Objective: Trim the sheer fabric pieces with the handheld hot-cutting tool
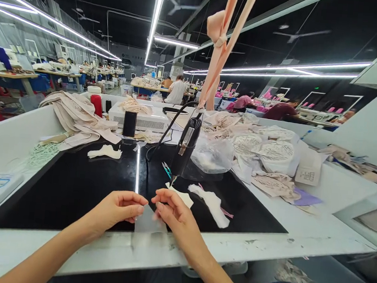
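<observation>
the black panel lay open left of the left hand; a hanging black tool blocked space just beyond the right hand, a white piece rightward.

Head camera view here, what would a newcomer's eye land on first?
Probably the black handheld tool hanging nose-down near the middle, below knotted peach fabric straps that run up out of view. Next, the bare left hand and right hand, fingertips close together just in front of it over the glossy black panel. Then the heap of pale, lacy-patterned fabric pieces to the right.
</observation>
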### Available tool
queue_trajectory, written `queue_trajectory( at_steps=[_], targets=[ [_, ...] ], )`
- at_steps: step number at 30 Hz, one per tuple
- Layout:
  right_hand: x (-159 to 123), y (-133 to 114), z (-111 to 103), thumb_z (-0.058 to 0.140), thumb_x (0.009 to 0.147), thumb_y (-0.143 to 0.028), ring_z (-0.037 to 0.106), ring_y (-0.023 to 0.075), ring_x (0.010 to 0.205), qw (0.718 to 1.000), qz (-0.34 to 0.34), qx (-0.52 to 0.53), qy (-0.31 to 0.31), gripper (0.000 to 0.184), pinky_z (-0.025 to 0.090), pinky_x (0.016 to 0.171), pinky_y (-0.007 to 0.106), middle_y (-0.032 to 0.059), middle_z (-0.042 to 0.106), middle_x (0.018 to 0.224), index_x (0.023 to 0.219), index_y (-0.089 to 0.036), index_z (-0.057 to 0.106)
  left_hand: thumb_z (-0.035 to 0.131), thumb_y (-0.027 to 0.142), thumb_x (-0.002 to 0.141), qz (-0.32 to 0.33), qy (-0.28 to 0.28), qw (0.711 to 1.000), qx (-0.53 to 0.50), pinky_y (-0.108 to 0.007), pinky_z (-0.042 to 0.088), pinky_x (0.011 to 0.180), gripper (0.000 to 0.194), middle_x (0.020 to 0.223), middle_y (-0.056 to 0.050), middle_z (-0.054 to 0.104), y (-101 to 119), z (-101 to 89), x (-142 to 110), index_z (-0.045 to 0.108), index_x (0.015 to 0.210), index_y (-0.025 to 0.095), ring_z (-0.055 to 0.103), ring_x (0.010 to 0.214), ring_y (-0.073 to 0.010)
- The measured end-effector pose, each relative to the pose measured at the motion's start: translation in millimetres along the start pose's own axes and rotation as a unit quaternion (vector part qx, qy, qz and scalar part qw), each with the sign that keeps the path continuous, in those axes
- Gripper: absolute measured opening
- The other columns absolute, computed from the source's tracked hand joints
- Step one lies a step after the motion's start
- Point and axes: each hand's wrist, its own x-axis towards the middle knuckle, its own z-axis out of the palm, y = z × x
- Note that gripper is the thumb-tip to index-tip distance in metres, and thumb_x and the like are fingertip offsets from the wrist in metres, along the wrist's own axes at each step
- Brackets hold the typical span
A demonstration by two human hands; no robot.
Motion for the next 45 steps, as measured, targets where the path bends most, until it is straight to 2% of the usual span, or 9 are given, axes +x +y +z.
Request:
queue_trajectory(
  at_steps=[2,5,10,15,21,26,34,40,45],
  targets=[
    [-0.5,-0.8,-0.9,0.072,0.082,-0.049,0.064,0.0144,0.074,0.999,0.051,0.003,-0.020,0.040,0.050,0.064,0.026,0.0037,0.068,0.097,0.111,-0.022,0.065,0.081,0.053,0.070,-0.006,0.012,1.000,0.014,-0.032,0.050,0.074,0.049,0.077,-0.003,0.069,1.4,-9.0,-5.6,0.076,0.103,0.017,0.059,0.071,-0.0163],
    [-2.1,-0.4,1.5,0.074,0.081,-0.045,0.062,0.0145,0.073,0.993,0.104,-0.003,-0.050,0.035,0.050,0.066,0.025,0.0023,0.069,0.085,0.105,-0.020,0.071,0.081,0.053,0.070,-0.014,0.028,0.999,0.034,-0.033,0.050,0.074,0.049,0.080,-0.004,0.070,2.8,-20.4,-13.4,0.077,0.103,0.017,0.060,0.073,-0.0173],
    [1.8,4.7,14.3,0.074,0.077,-0.034,0.057,0.0114,0.063,0.991,0.117,-0.007,-0.061,0.022,0.047,0.062,0.024,-0.0016,0.066,0.073,0.093,-0.020,0.075,0.080,0.050,0.071,-0.031,0.051,0.997,0.049,-0.029,0.048,0.074,0.044,0.077,-0.001,0.067,2.3,-33.8,-23.4,0.077,0.100,0.018,0.055,0.070,-0.0141],
    [9.1,4.1,27.2,0.070,0.075,-0.028,0.059,0.0127,0.064,0.995,0.076,-0.023,-0.068,0.014,0.046,0.059,0.023,-0.0015,0.066,0.071,0.086,-0.020,0.074,0.076,0.049,0.075,-0.043,0.048,0.993,0.103,-0.029,0.046,0.070,0.043,0.080,-0.001,0.066,5.9,-40.4,-33.7,0.076,0.104,0.018,0.052,0.069,-0.0142],
    [12.9,2.3,34.2,0.065,0.075,-0.025,0.061,0.0147,0.069,0.996,0.015,-0.040,-0.077,0.014,0.048,0.061,0.024,-0.0002,0.067,0.075,0.086,-0.021,0.072,0.074,0.053,0.075,-0.038,0.055,0.988,0.142,-0.027,0.042,0.065,0.037,0.072,0.001,0.058,12.6,-42.6,-38.6,0.071,0.085,0.017,0.048,0.064,-0.0130],
    [15.3,5.8,35.7,0.065,0.075,-0.027,0.059,0.0142,0.068,0.996,0.016,-0.049,-0.072,0.016,0.048,0.062,0.025,-0.0005,0.066,0.077,0.089,-0.021,0.071,0.074,0.054,0.075,-0.036,0.076,0.989,0.125,-0.025,0.040,0.062,0.037,0.067,0.005,0.052,12.6,-47.0,-41.0,0.064,0.079,0.018,0.046,0.062,-0.0116],
    [18.4,10.9,43.0,0.065,0.076,-0.024,0.058,0.0124,0.068,0.997,-0.003,-0.024,-0.069,0.020,0.049,0.065,0.024,-0.0019,0.063,0.077,0.096,-0.021,0.069,0.067,0.047,0.081,-0.052,0.096,0.989,0.101,-0.022,0.032,0.059,0.030,0.067,0.006,0.049,8.7,-58.2,-45.7,0.056,0.080,0.019,0.043,0.058,-0.0089],
    [17.9,10.1,48.6,0.063,0.076,-0.020,0.056,0.0120,0.067,0.998,-0.011,-0.017,-0.066,0.022,0.047,0.061,0.023,-0.0017,0.062,0.076,0.097,-0.021,0.068,0.064,0.040,0.080,-0.049,0.107,0.988,0.101,-0.021,0.025,0.053,0.024,0.067,0.007,0.045,11.1,-58.1,-44.9,0.054,0.079,0.019,0.033,0.056,-0.0075],
    [14.0,4.1,51.2,0.061,0.079,-0.018,0.055,0.0124,0.069,0.996,-0.040,-0.044,-0.068,0.020,0.046,0.063,0.024,-0.0008,0.062,0.077,0.098,-0.020,0.067,0.068,0.044,0.078,-0.045,0.116,0.984,0.129,-0.021,0.016,0.048,0.028,0.062,0.009,0.036,14.2,-57.3,-44.0,0.055,0.078,0.019,0.022,0.054,-0.0075]
  ],
)
